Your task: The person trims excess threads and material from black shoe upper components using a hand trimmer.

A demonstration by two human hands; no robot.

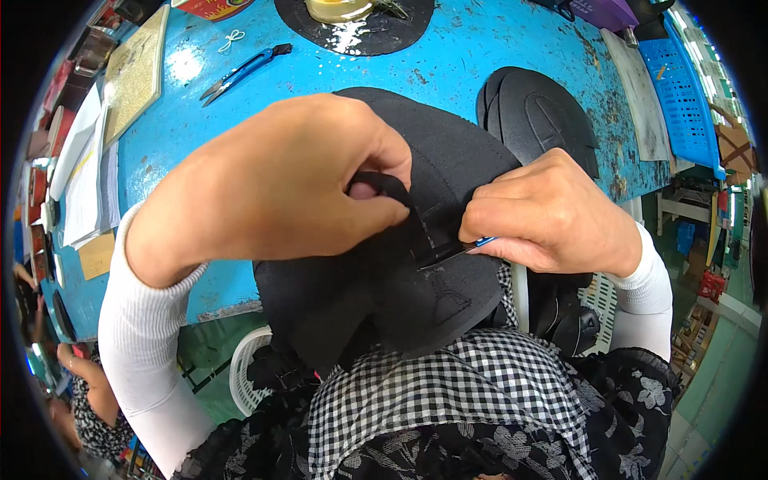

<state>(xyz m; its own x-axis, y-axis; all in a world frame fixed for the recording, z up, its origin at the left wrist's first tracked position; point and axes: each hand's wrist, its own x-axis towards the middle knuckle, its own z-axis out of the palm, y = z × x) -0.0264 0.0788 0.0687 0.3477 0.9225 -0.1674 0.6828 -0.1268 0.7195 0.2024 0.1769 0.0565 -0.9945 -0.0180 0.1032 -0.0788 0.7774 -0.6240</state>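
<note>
Fabric [352,288], black and curve-edged, lies across the near edge of the blue table [456,52], above the checked apron [440,392]. The hands are apart: the left hand [288,180] curls tightly around a raised black fold [395,190]; the right hand [552,212] pinches a slim tool [483,241], its dark end against the fabric. Good work here likely needs the fold kept taut, left fingertips off the tool's path, and short, controlled strokes.

Worn blue surface [460,68] with dark scuffs, bright glare [186,66] at its far left, green floor [726,346] on the right, pale stripe [734,310] crossing it
</note>
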